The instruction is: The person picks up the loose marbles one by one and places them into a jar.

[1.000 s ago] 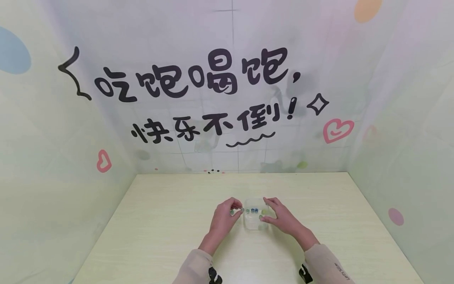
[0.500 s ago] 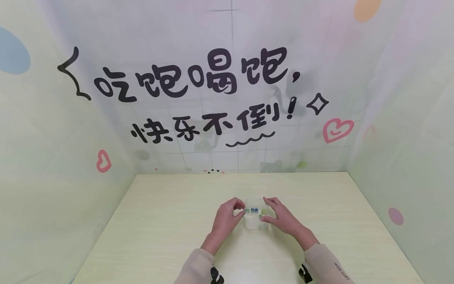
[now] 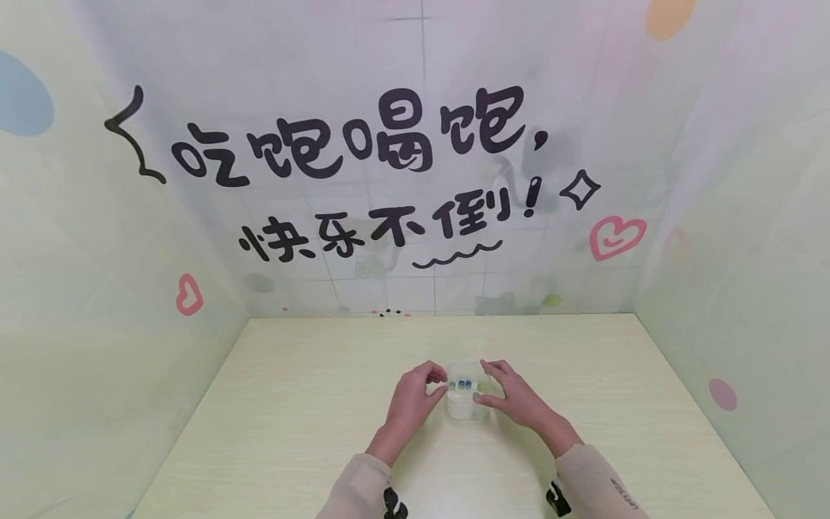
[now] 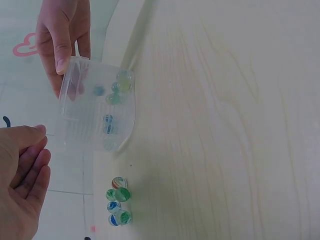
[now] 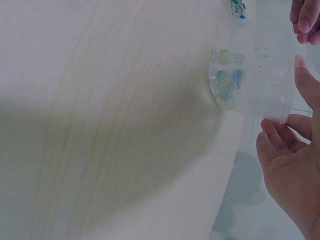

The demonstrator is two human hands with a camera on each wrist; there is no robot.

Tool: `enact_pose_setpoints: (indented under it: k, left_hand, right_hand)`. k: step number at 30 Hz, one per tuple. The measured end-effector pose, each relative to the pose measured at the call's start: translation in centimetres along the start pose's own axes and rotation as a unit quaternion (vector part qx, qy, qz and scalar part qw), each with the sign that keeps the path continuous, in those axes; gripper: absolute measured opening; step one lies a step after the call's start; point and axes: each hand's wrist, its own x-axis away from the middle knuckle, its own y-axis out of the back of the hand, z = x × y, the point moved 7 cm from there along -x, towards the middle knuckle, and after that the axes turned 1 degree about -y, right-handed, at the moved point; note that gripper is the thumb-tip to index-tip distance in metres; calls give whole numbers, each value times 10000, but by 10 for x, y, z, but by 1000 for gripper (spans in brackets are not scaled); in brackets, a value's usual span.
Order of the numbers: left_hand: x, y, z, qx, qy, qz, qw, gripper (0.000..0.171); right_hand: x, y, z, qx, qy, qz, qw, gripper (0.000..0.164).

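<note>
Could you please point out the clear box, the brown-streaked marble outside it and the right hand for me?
Clear box point(image 4: 80, 116): left wrist view, on its bare wall.
Brown-streaked marble point(image 4: 118, 182): left wrist view, on its visible upper part.
Right hand point(image 5: 294, 167): right wrist view, on the palm.

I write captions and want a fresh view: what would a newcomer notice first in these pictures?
Probably the big black Chinese lettering across the backdrop. Below it, a clear plastic container with glass marbles inside sits on the table, the right hand's fingers holding it.
</note>
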Motion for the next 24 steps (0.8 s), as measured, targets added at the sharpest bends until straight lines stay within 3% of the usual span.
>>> enact_pose_setpoints:
  k: [24]
  left_hand:
    - [5,12,17,69,264,-103,9996,16]
  right_hand:
    - [1,-1,0,19,37,86,10000,75]
